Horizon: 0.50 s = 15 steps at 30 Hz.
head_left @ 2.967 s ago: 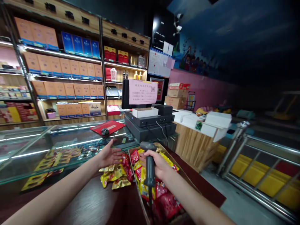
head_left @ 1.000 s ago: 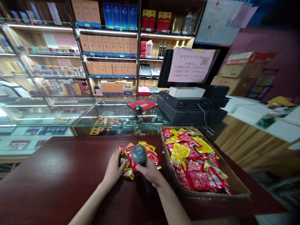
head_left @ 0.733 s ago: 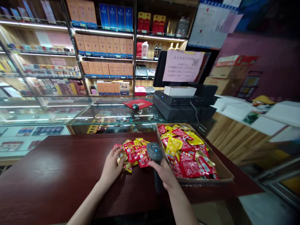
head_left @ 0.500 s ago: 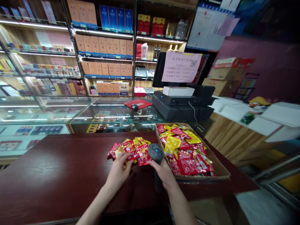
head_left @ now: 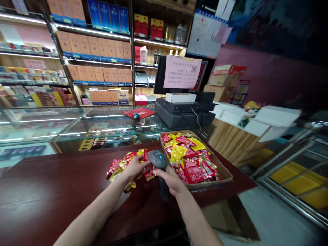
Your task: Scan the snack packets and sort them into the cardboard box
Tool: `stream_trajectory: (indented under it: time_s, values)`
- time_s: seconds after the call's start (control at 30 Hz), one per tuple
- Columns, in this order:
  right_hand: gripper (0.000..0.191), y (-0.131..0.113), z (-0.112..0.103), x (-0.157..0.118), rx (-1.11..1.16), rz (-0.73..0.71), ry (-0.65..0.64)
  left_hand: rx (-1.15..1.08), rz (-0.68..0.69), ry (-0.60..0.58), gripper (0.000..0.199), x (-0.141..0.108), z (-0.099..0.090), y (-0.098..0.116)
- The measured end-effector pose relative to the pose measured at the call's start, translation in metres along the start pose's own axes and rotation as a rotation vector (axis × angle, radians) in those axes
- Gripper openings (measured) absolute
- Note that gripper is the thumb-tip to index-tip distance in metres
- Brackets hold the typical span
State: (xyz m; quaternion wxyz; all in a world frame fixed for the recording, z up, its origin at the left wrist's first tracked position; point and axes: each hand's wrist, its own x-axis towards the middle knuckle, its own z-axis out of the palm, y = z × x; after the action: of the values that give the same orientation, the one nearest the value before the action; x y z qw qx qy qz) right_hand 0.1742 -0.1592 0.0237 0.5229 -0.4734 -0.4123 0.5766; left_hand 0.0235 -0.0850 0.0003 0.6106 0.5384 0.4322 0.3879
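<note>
My left hand point(head_left: 135, 167) reaches over a loose heap of small red, yellow and gold snack packets point(head_left: 115, 167) on the dark counter. Its fingertips close on a red snack packet point(head_left: 146, 155) right beside the barcode scanner. My right hand point(head_left: 171, 179) wraps the neck of the dark grey barcode scanner point(head_left: 157, 159), thumb stretched to the left against the packets. A small blue light shows on the scanner's head, and its handle hangs below my hand. Some of my right fingers are hidden behind the scanner.
An open cardboard box point(head_left: 227, 179) full of similar packets sits close on the right. Behind it stand a cash drawer point(head_left: 179, 114) and a monitor point(head_left: 160, 75) with a pink notice. A glass display case point(head_left: 74, 131) borders the counter's far edge. A metal rail point(head_left: 294, 194) is at far right.
The view has turned to the right, so the scene shifts left. My left hand has moved across the heap towards the scanner. My right hand stays at the scanner.
</note>
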Motion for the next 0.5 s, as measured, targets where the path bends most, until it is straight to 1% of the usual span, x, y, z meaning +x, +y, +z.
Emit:
stream_trajectory:
  time_s: [0.07, 0.13, 0.17, 0.27, 0.33, 0.4, 0.5]
  values:
    - [0.020, -0.005, 0.000, 0.003, -0.001, -0.063, 0.072, -0.151, -0.014, -0.062, 0.033, 0.014, 0.001, 0.006]
    - [0.023, -0.009, -0.002, 0.001, 0.008, -0.117, 0.149, -0.297, -0.067, -0.125, 0.035, 0.030, 0.001, 0.010]
    - [0.023, -0.009, -0.003, -0.001, 0.007, -0.118, 0.165, -0.341, -0.094, -0.150, 0.034, 0.038, 0.000, 0.011]
    - [0.021, -0.006, -0.007, -0.015, -0.096, -0.054, 0.128, -0.369, -0.145, -0.239, 0.035, 0.060, -0.001, 0.014]
    - [0.021, 0.001, -0.006, -0.023, -0.190, -0.023, 0.101, -0.350, -0.136, -0.281, 0.037, 0.070, -0.002, 0.015]
    - [0.021, 0.009, -0.003, -0.027, -0.232, -0.024, 0.102, -0.330, -0.106, -0.262, 0.039, 0.077, -0.002, 0.016]
    - [0.021, 0.018, 0.004, -0.025, -0.251, -0.038, 0.145, -0.304, -0.068, -0.200, 0.037, 0.081, -0.003, 0.017]
